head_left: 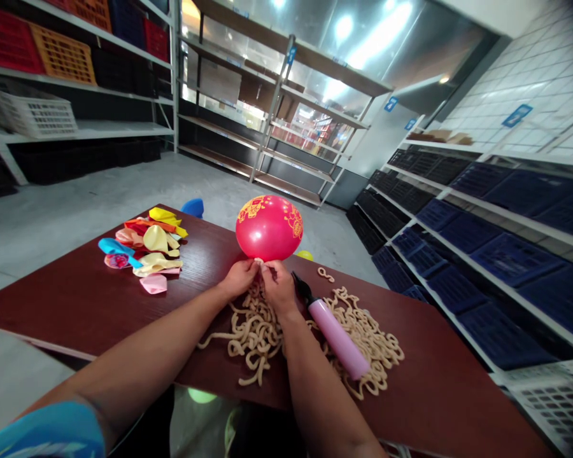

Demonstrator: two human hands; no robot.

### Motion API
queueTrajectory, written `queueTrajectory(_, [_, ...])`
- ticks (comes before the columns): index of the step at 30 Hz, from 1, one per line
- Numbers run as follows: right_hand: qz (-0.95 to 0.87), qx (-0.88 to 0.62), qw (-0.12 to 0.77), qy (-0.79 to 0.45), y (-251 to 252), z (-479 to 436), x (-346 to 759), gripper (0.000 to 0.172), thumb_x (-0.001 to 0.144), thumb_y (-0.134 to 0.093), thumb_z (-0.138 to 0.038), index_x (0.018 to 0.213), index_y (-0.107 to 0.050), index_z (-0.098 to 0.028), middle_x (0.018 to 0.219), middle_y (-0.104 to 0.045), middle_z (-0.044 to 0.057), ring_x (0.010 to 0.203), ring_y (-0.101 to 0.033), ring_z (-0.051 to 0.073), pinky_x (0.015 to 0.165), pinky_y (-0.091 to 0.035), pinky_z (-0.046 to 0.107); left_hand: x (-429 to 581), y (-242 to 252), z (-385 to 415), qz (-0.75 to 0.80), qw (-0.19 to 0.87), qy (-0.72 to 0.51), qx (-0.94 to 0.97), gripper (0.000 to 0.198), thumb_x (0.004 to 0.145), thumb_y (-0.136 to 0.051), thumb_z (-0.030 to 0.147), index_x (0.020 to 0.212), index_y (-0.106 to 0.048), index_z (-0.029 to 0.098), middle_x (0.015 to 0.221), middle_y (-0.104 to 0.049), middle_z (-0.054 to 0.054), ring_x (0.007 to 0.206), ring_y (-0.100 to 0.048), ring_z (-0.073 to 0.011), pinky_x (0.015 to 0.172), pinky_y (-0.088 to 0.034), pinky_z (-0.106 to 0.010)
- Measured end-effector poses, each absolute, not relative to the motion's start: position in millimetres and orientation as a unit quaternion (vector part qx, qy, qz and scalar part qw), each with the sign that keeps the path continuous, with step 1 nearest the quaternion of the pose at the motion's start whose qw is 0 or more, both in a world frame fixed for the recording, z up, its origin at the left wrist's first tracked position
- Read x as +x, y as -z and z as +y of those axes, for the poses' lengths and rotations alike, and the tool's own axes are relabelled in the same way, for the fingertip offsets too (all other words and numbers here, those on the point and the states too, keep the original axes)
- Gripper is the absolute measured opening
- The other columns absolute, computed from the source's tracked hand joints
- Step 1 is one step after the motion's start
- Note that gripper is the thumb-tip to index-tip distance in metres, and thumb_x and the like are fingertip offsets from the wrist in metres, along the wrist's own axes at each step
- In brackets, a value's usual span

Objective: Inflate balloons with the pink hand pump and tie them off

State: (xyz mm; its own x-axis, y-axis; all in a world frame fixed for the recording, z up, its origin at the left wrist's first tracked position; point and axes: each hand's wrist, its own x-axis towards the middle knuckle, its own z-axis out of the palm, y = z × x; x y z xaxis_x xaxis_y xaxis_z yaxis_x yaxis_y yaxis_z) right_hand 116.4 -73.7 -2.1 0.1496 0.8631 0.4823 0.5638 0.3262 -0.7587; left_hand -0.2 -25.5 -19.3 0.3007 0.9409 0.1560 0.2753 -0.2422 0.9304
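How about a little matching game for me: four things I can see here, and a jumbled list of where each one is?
Things:
1. red balloon
2. pink pump
3. limp balloons
4. yellow-orange crate

Places:
A. among tan cords
B. on a shelf, upper left
C. neck pinched between left hand and right hand
D. heaped on the table's left side

Pairs: 1-C, 2-A, 3-D, 4-B

Left hand [241, 278] and right hand [280, 289] pinching a red balloon [268, 229]; from it, limp balloons [156, 239] at nine o'clock, pump [340, 340] at five.
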Motion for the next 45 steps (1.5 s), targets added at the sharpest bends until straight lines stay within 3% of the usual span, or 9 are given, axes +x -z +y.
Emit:
queueTrajectory(3, [-0.549, -0.557, 0.539, -0.313, 6.2, -70.7, 115.8, 0.021, 0.081, -0.045, -0.041, 0.08, -0.052, -0.021, 0.058, -0.054, -0.004, 0.046, -0.05, 0.011, 0.047, -0.041, 0.024, 1.5, 20.4, -27.7, 0.433, 0.478, -0.387, 0.658, 0.038, 0.084, -0.035, 0.042, 0.066, -0.055, 0.015, 0.057, -0.056, -0.002, 0.051, -0.048, -0.0125, 0.051, -0.037, -0.024])
queueTrajectory(6, [-0.499, -0.534, 0.565, -0.384, 9.4, -67.7, 115.0, 0.02, 0.078, -0.05, -0.041, 0.082, -0.052, -0.021, 0.055, -0.054, -0.006, 0.038, -0.046, 0.009, 0.04, -0.037, 0.022, 3.4, 24.2, -28.7, 0.397, 0.535, -0.39, 0.636, 0.041, 0.083, -0.036, 0.047, 0.064, -0.054, 0.015, 0.054, -0.056, -0.002, 0.048, -0.047, -0.0115, 0.049, -0.036, -0.023])
queueTrajectory(11, [-0.517, -0.503, 0.578, -0.382, 7.7, -68.4, 115.9, 0.019, 0.075, -0.056, -0.038, 0.081, -0.057, -0.02, 0.059, -0.057, -0.005, 0.039, -0.046, 0.007, 0.039, -0.038, 0.02, 4.0, 29.6, -26.4, 0.372, 0.605, -0.394, 0.583, 0.043, 0.08, -0.04, 0.052, 0.071, -0.057, 0.014, 0.057, -0.058, -0.003, 0.048, -0.049, -0.011, 0.047, -0.036, -0.022])
queueTrajectory(18, [-0.509, -0.52, 0.575, -0.374, -0.7, -73.7, 112.3, 0.026, 0.069, -0.062, -0.042, 0.081, -0.058, -0.02, 0.062, -0.06, -0.003, 0.047, -0.052, 0.01, 0.044, -0.042, 0.021, 1.9, 21.8, -30.0, 0.386, 0.634, -0.381, 0.551, 0.043, 0.077, -0.045, 0.053, 0.069, -0.055, 0.012, 0.047, -0.047, 0.002, 0.039, -0.036, -0.0064, 0.042, -0.029, -0.02])
queueTrajectory(24, [-0.509, -0.53, 0.559, -0.385, -2.7, -74.8, 112.3, 0.029, 0.069, -0.063, -0.043, 0.085, -0.06, -0.02, 0.062, -0.06, -0.003, 0.047, -0.05, 0.009, 0.044, -0.041, 0.02, 2.3, 23.0, -30.0, 0.401, 0.588, -0.392, 0.583, 0.042, 0.075, -0.046, 0.053, 0.065, -0.053, 0.014, 0.05, -0.048, 0.002, 0.044, -0.04, -0.0084, 0.044, -0.031, -0.021])
queueTrajectory(32, [-0.512, -0.542, 0.569, -0.348, 1.2, -73.9, 109.6, 0.024, 0.07, -0.061, -0.042, 0.074, -0.059, -0.018, 0.062, -0.06, -0.002, 0.052, -0.052, 0.01, 0.05, -0.044, 0.022, 0.6, 25.7, -26.9, 0.436, 0.52, -0.372, 0.634, 0.045, 0.08, -0.039, 0.051, 0.062, -0.056, 0.014, 0.056, -0.055, -0.002, 0.051, -0.049, -0.0118, 0.048, -0.036, -0.022])
queueTrajectory(35, [-0.514, -0.543, 0.568, -0.344, 0.9, -73.8, 108.4, 0.022, 0.071, -0.058, -0.041, 0.073, -0.056, -0.019, 0.063, -0.059, -0.003, 0.052, -0.053, 0.01, 0.051, -0.044, 0.022, 2.5, 25.0, -28.0, 0.416, 0.583, -0.378, 0.586, 0.044, 0.078, -0.042, 0.053, 0.064, -0.054, 0.013, 0.055, -0.054, -0.002, 0.046, -0.046, -0.0094, 0.045, -0.033, -0.022])
queueTrajectory(39, [-0.477, -0.528, 0.579, -0.398, 0.6, -71.2, 109.5, 0.021, 0.073, -0.053, -0.04, 0.075, -0.048, -0.02, 0.06, -0.057, -0.005, 0.044, -0.049, 0.008, 0.043, -0.039, 0.02, 2.4, 18.5, -32.0, 0.345, 0.706, -0.369, 0.496, 0.041, 0.074, -0.049, 0.054, 0.067, -0.049, 0.014, 0.05, -0.048, 0.002, 0.035, -0.031, -0.0039, 0.036, -0.019, -0.02])
queueTrajectory(45, [-0.487, -0.55, 0.582, -0.348, 8.4, -65.4, 114.1, 0.019, 0.079, -0.041, -0.04, 0.08, -0.043, -0.022, 0.057, -0.058, -0.004, 0.045, -0.05, 0.011, 0.045, -0.041, 0.022, -1.8, 8.3, -36.4, 0.298, 0.768, -0.342, 0.452, 0.033, 0.07, -0.06, 0.043, 0.065, -0.045, 0.014, 0.049, -0.043, 0.005, 0.033, -0.019, -0.0008, 0.035, -0.009, -0.018])
